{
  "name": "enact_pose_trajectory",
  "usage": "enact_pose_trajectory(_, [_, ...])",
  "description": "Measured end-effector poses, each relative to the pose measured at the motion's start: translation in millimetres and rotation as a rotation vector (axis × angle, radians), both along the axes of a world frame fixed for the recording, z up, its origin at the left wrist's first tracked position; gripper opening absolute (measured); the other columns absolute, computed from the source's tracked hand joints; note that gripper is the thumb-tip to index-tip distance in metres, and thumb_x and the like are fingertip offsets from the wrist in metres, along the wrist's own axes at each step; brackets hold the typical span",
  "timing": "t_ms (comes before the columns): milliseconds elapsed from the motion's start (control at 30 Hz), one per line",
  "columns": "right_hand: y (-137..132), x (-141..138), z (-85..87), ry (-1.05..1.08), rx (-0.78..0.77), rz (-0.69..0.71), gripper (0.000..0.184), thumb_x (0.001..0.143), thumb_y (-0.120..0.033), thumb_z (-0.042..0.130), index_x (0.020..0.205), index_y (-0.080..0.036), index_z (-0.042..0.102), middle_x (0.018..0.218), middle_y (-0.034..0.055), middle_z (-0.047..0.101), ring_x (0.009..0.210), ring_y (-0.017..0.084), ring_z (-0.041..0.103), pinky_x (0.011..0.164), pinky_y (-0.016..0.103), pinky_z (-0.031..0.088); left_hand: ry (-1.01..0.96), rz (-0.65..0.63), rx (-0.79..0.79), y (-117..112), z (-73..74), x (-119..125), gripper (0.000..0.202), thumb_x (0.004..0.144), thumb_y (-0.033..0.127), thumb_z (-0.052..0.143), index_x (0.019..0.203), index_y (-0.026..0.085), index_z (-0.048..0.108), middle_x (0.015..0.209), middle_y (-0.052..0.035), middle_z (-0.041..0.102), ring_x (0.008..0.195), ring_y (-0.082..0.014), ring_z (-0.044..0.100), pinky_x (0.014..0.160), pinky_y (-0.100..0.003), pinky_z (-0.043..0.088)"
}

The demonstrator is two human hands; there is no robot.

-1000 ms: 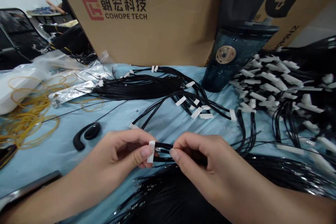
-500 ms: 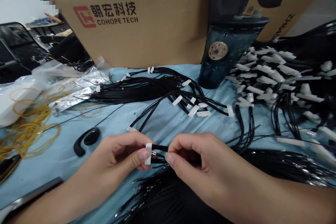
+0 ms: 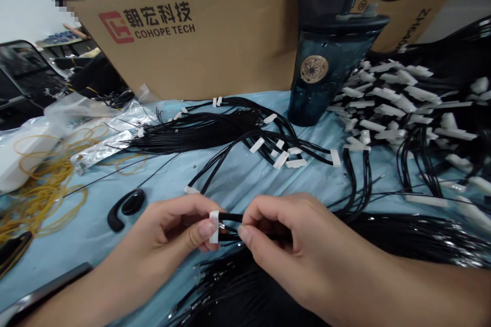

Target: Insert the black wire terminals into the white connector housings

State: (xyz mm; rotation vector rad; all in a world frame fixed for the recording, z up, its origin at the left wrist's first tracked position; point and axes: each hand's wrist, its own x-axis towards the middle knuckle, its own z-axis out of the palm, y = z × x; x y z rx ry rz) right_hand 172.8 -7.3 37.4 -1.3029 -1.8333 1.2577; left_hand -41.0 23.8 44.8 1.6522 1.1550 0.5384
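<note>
Over the light-blue cloth, a white plastic connector is pinched upright between the thumb and forefinger of the left hand; black wires are gripped by the right hand, and the two hands are held close together but apart, with the connector and wire ends between them; a small metal terminal is glinting at the connector's side, though its exact seating is hidden at this size; the step in hand is judged to be the fitting of crimped wire ends into the connector; the next move appears to call for the terminal to be lined up with its slot and pressed in straight, without bending; a loose mass of black wires is lying beneath and to the right of the hands; wired harnesses with white connectors are spread ahead, and a larger heap of them is piled to the right beside a dark blue tumbler; a black hook-shaped earpiece and yellow rubber bands are lying to the left, before a COHOPE TECH cardboard box.
</note>
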Motion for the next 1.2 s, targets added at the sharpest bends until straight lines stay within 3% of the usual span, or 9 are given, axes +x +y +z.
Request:
enact_pose_trajectory(233, [0, -3, -2.2, -0.031, 0.020, -0.010, 0.019, 0.091, -0.015, 0.056, 0.073, -0.021, 0.060, 0.058, -0.0059, 0.049, 0.052, 0.009, 0.041, 0.046, 0.022, 0.029, -0.058, -0.017, -0.008, 0, -4.7, -4, 0.014, 0.091, 0.027, 0.073, 0.079, 0.026, 0.081, 0.069, 0.0021, 0.072, 0.062, -0.0126, 0.065, 0.059, -0.015, 0.053])
enact_pose_trajectory(400, [-2, -3, -6.9, -0.077, 0.125, 0.005, 0.018, 0.093, -0.016, 0.054, 0.076, -0.020, 0.060, 0.059, -0.0055, 0.053, 0.050, 0.009, 0.044, 0.047, 0.023, 0.031, -0.062, 0.004, -0.072, 1, -1.8, -3, 0.011, 0.084, 0.028, 0.082, 0.073, 0.024, 0.081, 0.065, 0.0024, 0.071, 0.060, -0.0137, 0.063, 0.057, -0.018, 0.052])
enact_pose_trajectory(600, [-7, -1, -10.9, -0.125, 0.300, 0.069, 0.023, 0.099, -0.018, 0.046, 0.085, -0.015, 0.064, 0.073, 0.0032, 0.068, 0.059, 0.014, 0.061, 0.054, 0.025, 0.045, -0.285, -0.026, -0.233, -2, -13.2, -12, 0.007, 0.087, 0.027, 0.085, 0.082, 0.031, 0.086, 0.071, 0.0053, 0.077, 0.065, -0.0120, 0.066, 0.064, -0.017, 0.052])
enact_pose_trajectory(733, [-6, -2, -12.1, -0.108, 0.349, 0.089, 0.025, 0.099, -0.015, 0.042, 0.087, -0.014, 0.063, 0.079, 0.0062, 0.072, 0.064, 0.016, 0.067, 0.057, 0.026, 0.049, -0.289, -0.050, -0.284, -3, -16.3, -14, 0.003, 0.086, 0.031, 0.087, 0.083, 0.031, 0.086, 0.073, 0.0051, 0.080, 0.068, -0.0127, 0.069, 0.066, -0.018, 0.054])
enact_pose_trajectory(967, [-9, -1, -10.9, -0.074, 0.403, 0.100, 0.021, 0.098, -0.014, 0.044, 0.079, -0.018, 0.054, 0.071, 0.0031, 0.069, 0.056, 0.013, 0.063, 0.051, 0.023, 0.046, -0.147, -0.048, -0.184, -5, -7.8, -8, 0.016, 0.079, 0.023, 0.090, 0.088, 0.036, 0.089, 0.078, 0.0081, 0.084, 0.072, -0.0132, 0.070, 0.065, -0.015, 0.051])
enact_pose_trajectory(1200, [-9, -2, -15.9, -0.027, 0.493, 0.074, 0.023, 0.097, -0.011, 0.048, 0.077, -0.017, 0.057, 0.065, -0.0004, 0.063, 0.052, 0.010, 0.058, 0.049, 0.020, 0.043, -0.207, -0.094, -0.220, -2, -10.2, -3, 0.016, 0.079, 0.022, 0.089, 0.082, 0.038, 0.089, 0.072, 0.0072, 0.084, 0.063, -0.0153, 0.068, 0.060, -0.019, 0.052])
